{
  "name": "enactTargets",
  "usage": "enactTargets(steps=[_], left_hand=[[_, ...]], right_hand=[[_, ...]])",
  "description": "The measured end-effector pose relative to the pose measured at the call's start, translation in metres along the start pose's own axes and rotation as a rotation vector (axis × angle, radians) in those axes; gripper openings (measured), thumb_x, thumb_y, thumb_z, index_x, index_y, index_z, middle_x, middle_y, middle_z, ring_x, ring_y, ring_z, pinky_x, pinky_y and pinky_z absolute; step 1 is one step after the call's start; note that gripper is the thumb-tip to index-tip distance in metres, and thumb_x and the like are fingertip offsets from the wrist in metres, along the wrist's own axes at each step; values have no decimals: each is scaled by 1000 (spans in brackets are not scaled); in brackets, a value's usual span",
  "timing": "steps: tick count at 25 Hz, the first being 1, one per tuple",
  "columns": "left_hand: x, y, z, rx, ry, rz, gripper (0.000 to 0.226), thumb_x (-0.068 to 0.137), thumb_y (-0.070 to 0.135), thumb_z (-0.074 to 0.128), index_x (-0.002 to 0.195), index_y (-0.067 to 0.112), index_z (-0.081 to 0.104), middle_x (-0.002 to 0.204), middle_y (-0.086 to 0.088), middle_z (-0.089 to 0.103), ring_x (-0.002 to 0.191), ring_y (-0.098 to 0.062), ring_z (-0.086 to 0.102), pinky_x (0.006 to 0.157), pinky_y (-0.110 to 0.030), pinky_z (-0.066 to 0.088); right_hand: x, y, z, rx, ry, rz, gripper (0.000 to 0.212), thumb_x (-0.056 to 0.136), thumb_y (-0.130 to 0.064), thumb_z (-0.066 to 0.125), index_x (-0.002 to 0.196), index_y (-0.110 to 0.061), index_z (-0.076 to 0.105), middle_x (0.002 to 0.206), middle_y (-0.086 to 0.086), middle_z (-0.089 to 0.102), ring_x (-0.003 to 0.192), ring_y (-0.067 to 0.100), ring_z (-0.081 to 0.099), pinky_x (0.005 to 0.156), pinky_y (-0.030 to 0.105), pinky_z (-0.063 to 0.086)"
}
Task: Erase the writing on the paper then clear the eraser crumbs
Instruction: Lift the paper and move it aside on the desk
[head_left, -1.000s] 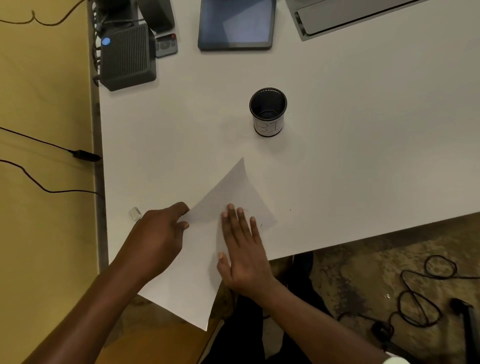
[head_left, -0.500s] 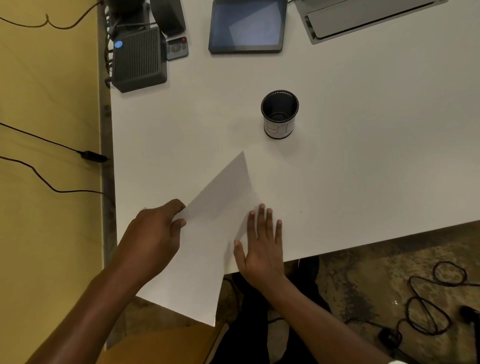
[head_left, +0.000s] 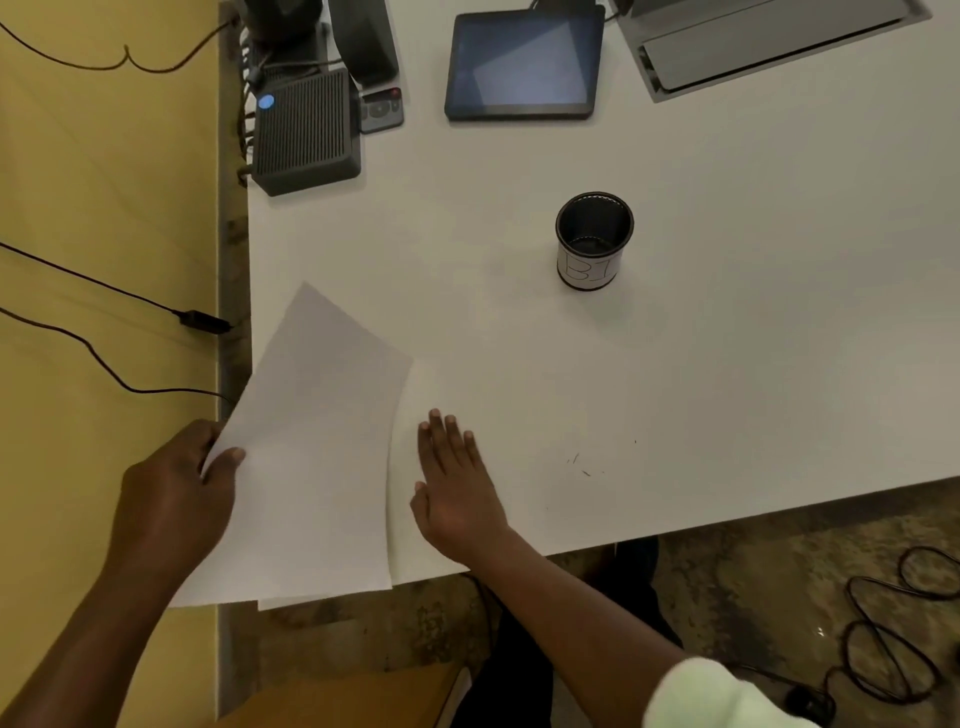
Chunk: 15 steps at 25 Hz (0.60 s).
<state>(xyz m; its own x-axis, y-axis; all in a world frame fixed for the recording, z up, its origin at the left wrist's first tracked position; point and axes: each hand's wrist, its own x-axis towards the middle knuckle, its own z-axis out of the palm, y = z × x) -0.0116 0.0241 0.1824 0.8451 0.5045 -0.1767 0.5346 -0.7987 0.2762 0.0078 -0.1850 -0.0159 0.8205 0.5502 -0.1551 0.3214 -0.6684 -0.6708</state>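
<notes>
The white tabletop carries the paper at its near left corner, with part of the sheet hanging past the edge and its right side curling up. The left hand pinches the sheet's left edge. The right hand lies flat, fingers straight, on bare tabletop just beside it. A hasty sweep could smear the few dark crumbs to its right, and the one-sided pinch may crease the sheet

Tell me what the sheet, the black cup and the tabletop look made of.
Sheet: thin white matte paper; it bows where the left hand grips it.
Cup: likely black metal mesh, fine grid texture.
Tabletop: smooth white matte, perhaps laminate.
</notes>
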Motion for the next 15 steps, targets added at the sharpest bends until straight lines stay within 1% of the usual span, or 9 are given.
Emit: enactTargets(steps=[3,5,7,9,11,13,14,15], left_hand=[[6,-16,8,-51,25,-90,16,104,16,59,114,6,67,104,-20,75,82,-32,60,73,-39,46],[8,-18,13,-100,31,-115,18,105,17,58,117,6,67,107,-19,74,86,-32,60,78,-42,48],[8,-18,20,-145,40,-110,19,105,17,59,117,6,67,107,-18,73,89,-32,61,82,-42,49],[9,-18,26,-196,33,-98,19,104,18,60,118,6,68,108,-16,74,91,-32,63,85,-40,50],[10,-17,34,-242,8,-85,23,104,19,61,122,6,68,111,-12,73,96,-31,65,89,-40,50],[12,-17,45,-267,-19,-83,30,104,20,61,129,4,66,120,-13,73,106,-33,66,95,-44,51],[12,-16,50,-279,-23,-88,33,104,20,62,132,3,64,126,-15,71,113,-35,66,100,-46,51],[13,-14,56,-298,-25,-94,36,104,20,62,135,2,63,129,-14,70,116,-34,64,102,-46,50]], right_hand=[[39,-5,7,-73,-18,6,70,98,-30,35,156,-2,7,164,16,-4,152,30,-9,122,51,8],[53,0,7,-122,-1,4,71,100,-35,37,155,-1,9,165,17,-2,152,30,-7,122,50,9],[51,8,6,-158,29,12,72,101,-41,34,156,-2,7,165,15,-4,152,28,-10,123,49,8],[36,16,3,-148,87,67,74,101,-45,32,156,-3,4,165,14,-7,152,26,-13,123,47,5],[11,26,-5,-107,154,182,76,101,-46,32,156,-3,1,165,14,-9,151,26,-14,124,46,5],[-16,32,-14,-61,220,310,78,101,-46,33,155,-2,-2,164,15,-11,151,27,-15,124,46,6],[-29,32,-18,-33,234,328,79,101,-44,35,155,-1,-2,164,16,-12,151,28,-14,124,46,5],[-42,29,-20,-10,217,286,79,102,-42,38,155,-1,-2,164,17,-12,151,28,-14,124,46,5]])
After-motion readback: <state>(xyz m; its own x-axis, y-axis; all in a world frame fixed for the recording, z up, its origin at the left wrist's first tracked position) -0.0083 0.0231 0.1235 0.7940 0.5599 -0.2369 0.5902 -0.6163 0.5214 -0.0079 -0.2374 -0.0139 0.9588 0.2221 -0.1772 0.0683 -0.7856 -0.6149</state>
